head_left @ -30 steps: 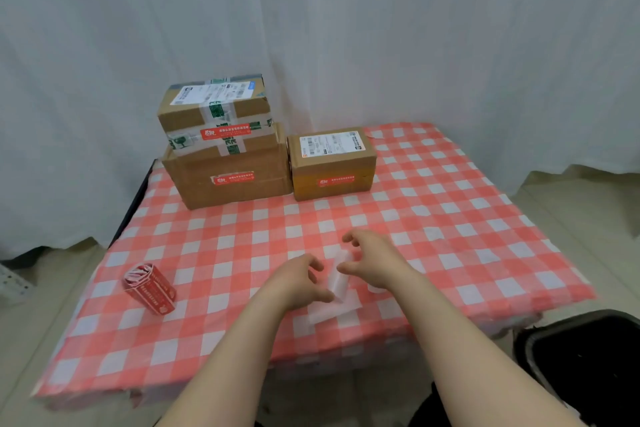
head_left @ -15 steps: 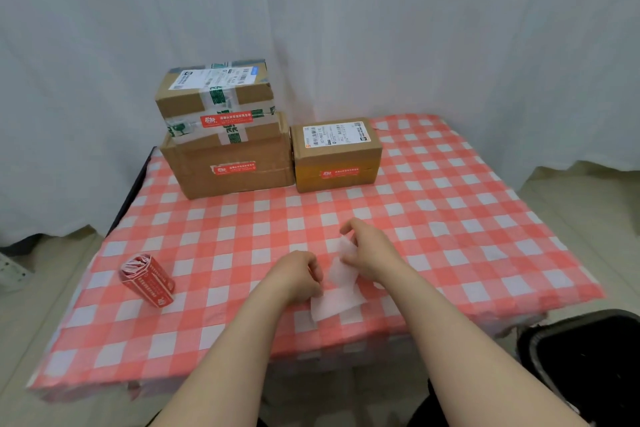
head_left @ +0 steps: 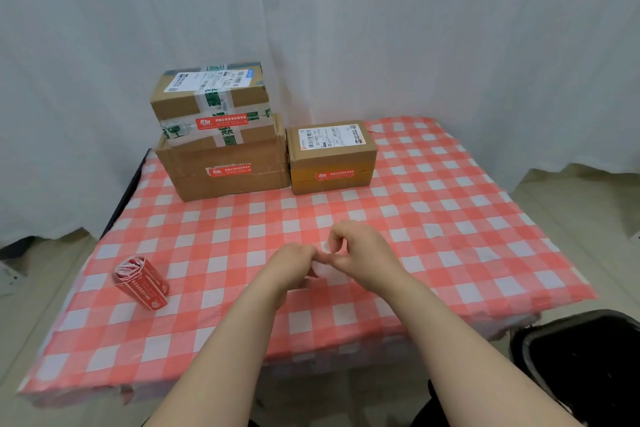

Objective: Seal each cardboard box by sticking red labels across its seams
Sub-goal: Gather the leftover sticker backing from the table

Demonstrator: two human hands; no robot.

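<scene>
Backing paper (head_left: 322, 270) now smaller, white, crumpled

1. My left hand (head_left: 292, 265) and right hand (head_left: 363, 253) cover most of the white scrap (head_left: 323, 269) pinched between them; its shape is hidden.
2. Print on the label roll (head_left: 142, 284) and on the shipping label (head_left: 329, 136) of the small box (head_left: 332, 167) is too small to read.
3. The black bin (head_left: 585, 357) is cut by the right and bottom edges.

Three red-labelled cardboard boxes and a label roll (head_left: 140, 283).
Taped box (head_left: 211, 104) sits on the large box (head_left: 225, 167), small box (head_left: 330, 156) just beside; the roll lies on its side, front-left.
</scene>
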